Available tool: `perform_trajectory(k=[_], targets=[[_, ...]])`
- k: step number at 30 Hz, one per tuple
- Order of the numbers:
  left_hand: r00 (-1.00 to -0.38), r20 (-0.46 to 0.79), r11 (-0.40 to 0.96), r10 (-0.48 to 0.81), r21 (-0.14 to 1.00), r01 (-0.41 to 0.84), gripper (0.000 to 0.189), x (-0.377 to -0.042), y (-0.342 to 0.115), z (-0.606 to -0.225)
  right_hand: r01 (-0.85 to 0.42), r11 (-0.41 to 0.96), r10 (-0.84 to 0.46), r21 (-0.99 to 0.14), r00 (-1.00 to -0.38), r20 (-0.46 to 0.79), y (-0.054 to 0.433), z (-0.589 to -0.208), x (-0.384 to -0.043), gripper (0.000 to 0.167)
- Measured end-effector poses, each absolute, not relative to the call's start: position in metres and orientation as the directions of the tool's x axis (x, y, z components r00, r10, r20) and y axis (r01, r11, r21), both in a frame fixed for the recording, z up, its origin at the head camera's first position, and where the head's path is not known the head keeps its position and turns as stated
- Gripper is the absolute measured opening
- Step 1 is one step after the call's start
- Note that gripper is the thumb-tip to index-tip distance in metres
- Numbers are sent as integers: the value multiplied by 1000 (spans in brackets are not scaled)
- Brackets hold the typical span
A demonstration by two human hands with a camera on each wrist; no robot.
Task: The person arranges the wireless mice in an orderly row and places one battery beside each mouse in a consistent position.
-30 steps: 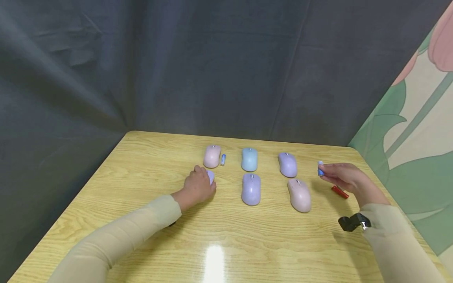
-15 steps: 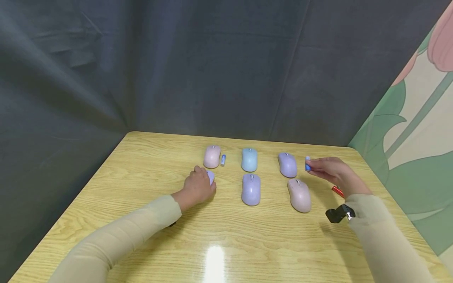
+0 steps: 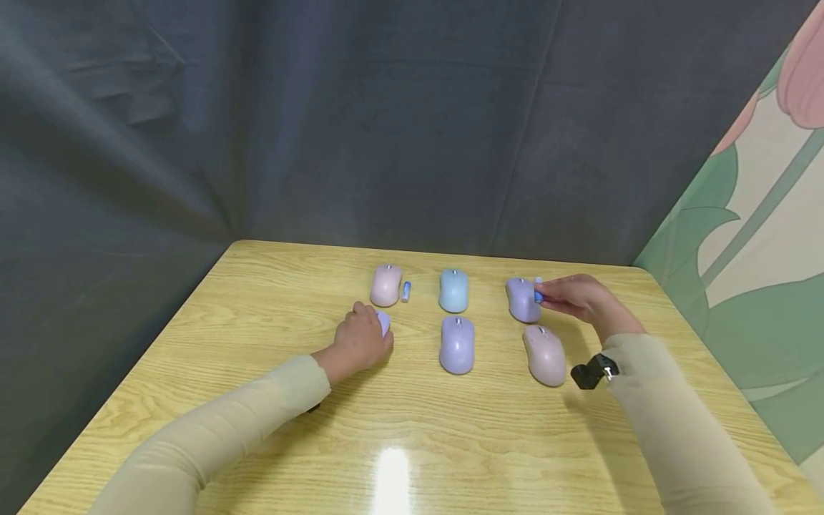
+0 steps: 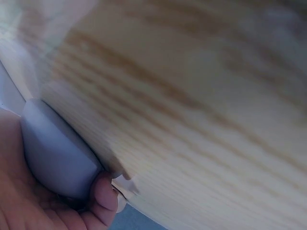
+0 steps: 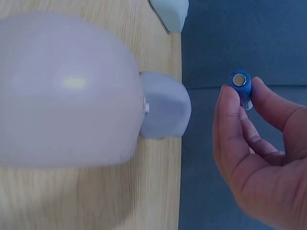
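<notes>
My left hand [image 3: 360,337] grips a lavender computer mouse [image 3: 384,322] on the table. Most of that mouse is hidden under the palm in the head view; in the left wrist view its smooth side [image 4: 60,148] shows between thumb and palm. Between thumb and fingertips, my right hand [image 3: 579,297] pinches a blue battery [image 5: 241,82], held upright. In the head view the battery overlaps the right edge of a purple mouse [image 3: 522,300] in the back row. A pink mouse [image 3: 546,357] lies nearer, below the right hand.
A light blue mouse [image 3: 454,291] and another lavender mouse [image 3: 457,346] lie mid-table. Back left, a second blue battery [image 3: 406,292] lies beside a pink mouse [image 3: 386,286]. A dark curtain [image 3: 399,129] hangs behind the wooden table [image 3: 270,443].
My right hand has carried the blue battery leftward, from the right side to over the purple mouse. The red battery-like cylinder is now hidden behind the right arm. My left hand stays put.
</notes>
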State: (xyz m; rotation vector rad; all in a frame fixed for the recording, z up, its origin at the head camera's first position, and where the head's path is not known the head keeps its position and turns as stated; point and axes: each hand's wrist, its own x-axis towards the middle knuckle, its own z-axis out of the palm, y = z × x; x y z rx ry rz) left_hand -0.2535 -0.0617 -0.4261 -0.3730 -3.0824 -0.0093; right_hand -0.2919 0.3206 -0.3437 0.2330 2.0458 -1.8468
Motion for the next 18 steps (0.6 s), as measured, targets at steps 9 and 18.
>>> perform_trajectory(k=[9, 18], targets=[[-969, 39, 970, 242, -9, 242, 61, -255, -61, -428, 370, 165, -91, -914, -917, -388, 298, -347, -305, 4], [-967, 39, 968, 251, -2, 251, 61, -255, -62, -429, 359, 209, -87, -910, -920, -383, 278, -353, -314, 18]])
